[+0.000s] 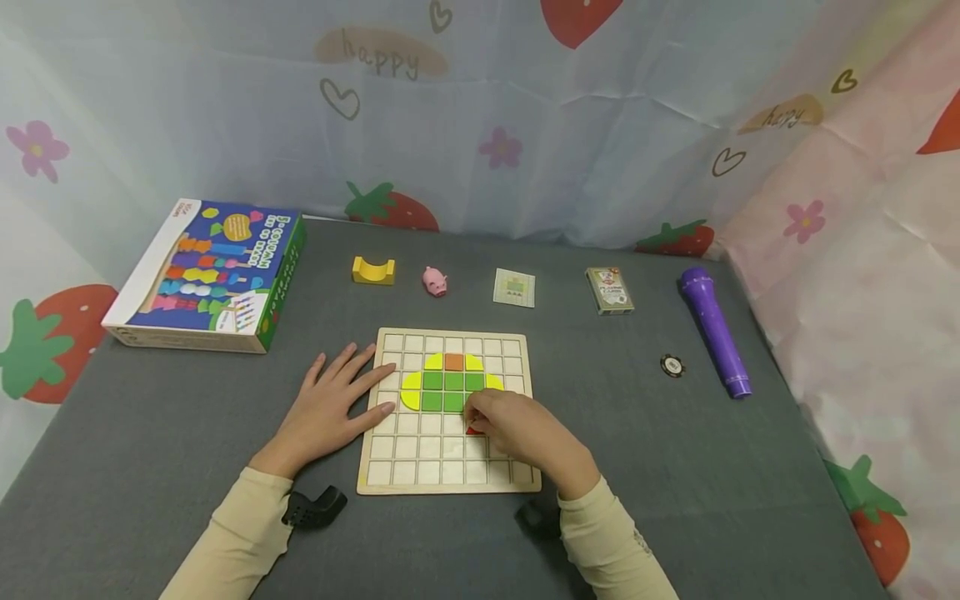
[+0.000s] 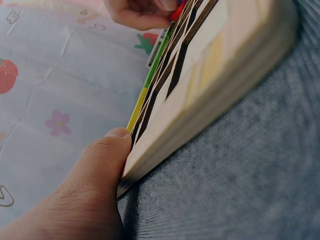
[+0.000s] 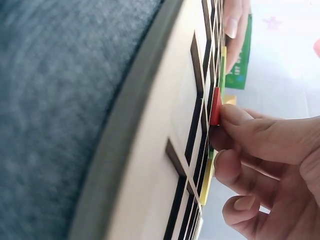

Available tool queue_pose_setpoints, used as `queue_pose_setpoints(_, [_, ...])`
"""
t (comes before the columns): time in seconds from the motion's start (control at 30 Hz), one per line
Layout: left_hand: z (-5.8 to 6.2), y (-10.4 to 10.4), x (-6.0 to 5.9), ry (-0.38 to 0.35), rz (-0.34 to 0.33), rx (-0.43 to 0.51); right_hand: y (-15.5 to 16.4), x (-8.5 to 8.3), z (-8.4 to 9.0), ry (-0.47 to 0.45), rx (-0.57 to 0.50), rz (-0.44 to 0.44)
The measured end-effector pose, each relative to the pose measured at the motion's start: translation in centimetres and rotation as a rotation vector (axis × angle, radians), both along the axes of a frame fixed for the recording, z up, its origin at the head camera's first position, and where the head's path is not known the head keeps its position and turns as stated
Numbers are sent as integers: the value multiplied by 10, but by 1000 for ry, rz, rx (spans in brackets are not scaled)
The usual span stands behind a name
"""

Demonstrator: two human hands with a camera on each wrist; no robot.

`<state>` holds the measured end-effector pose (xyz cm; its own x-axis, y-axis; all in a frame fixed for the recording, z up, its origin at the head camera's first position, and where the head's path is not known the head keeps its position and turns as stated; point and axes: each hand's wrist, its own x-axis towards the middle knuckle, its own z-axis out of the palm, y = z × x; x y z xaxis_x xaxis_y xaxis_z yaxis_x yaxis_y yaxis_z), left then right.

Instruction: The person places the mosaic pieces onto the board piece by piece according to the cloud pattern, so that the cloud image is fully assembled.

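A wooden grid board [image 1: 405, 473] lies on the grey table. My left hand [image 1: 330, 408] rests spread at its left edge, with the thumb [image 2: 112, 150] on the frame. My right hand [image 1: 517, 425] is over the grid's middle right and pinches a red tile [image 3: 216, 107] between thumb and finger, right at the board's surface. Just above it in the head view, two rows of green tiles [image 1: 453, 382] fill the centre cells, partly hidden by the right hand. Rounded yellow tiles [image 1: 410, 391] flank them, and an orange tile [image 1: 453, 362] sits on top between two more yellow ones.
Behind the board are a yellow arch block [image 1: 373, 271], a pink pig figure [image 1: 434, 281], a pattern card [image 1: 514, 287] and a small card box [image 1: 610, 291]. A large game box [image 1: 210, 267] lies back left. A round chip [image 1: 672, 365] and purple tube [image 1: 716, 332] lie right.
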<state>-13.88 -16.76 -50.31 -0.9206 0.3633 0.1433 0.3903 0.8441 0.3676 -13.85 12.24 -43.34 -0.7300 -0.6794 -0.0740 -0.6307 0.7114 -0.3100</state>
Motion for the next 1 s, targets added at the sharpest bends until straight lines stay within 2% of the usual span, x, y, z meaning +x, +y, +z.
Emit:
queue_pose_setpoints(0.13, [0,0,1,2,-1,0,0,1,2,-7,11,-13])
queue_pose_setpoints(0.27, [0,0,1,-1,2,2,8,-1,8,-17,11,-67])
queue_pose_setpoints(0.47, [0,0,0,-10,4,2,41,-4,22,7,-24,-204])
queue_pose_setpoints(0.6, [-1,1,0,-14,5,-5,68,2,26,-57,3,-308])
queue_pose_setpoints(0.8, [-1,1,0,-14,8,-9,98,14,21,-188,65,-399])
queue_pose_setpoints(1.0, [-1,0,0,-12,9,-3,103,21,7,-172,45,-406])
